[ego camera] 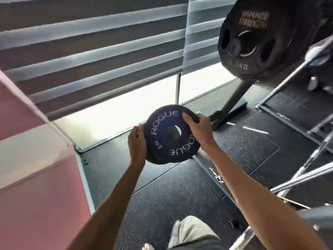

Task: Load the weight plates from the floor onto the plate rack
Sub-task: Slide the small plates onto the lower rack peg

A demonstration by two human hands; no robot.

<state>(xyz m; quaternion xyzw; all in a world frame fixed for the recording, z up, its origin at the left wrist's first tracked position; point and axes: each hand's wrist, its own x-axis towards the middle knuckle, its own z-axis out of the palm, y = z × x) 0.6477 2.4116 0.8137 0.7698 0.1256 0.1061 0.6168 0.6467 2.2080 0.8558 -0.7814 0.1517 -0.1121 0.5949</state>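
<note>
Blue plate (158, 141): held in mid-air near the centre of view, above the floor, face tilted toward the camera; white "ROGUE" and "2 KG" lettering, round hole in the middle.
Second plate (191, 115): dark edge peeking out behind the blue one at its 1 o'clock and 7 o'clock; pressed against it and carried with it.
Left hand (137, 141): at the blue plate's 9 o'clock; fingers curled round the rim and clamped on it, tips hidden behind.
Right hand (198, 129): at the blue plate's 2 o'clock; thumb pressed on the front face, fingers wrapped over the rim of both plates.
Rack (232, 103): at 2 o'clock from the held plates, well apart; slanted dark post rising from a foot on the floor.
Black plate (252, 69): hung on the rack at 1 o'clock of the view, marked "HAMMER STRENGTH" and "2.5KG", blurred.
Floor (162, 204): black speckled rubber tiles.
Blinds (90, 51): grey stripes across 10 to 12 o'clock, bright window strip beneath.
Wall (36, 195): pink and cream, at 8 o'clock.
Bars (297, 179): steel, at 4 o'clock, blurred.
Knee (194, 230): in light trousers, at 6 o'clock.
</note>
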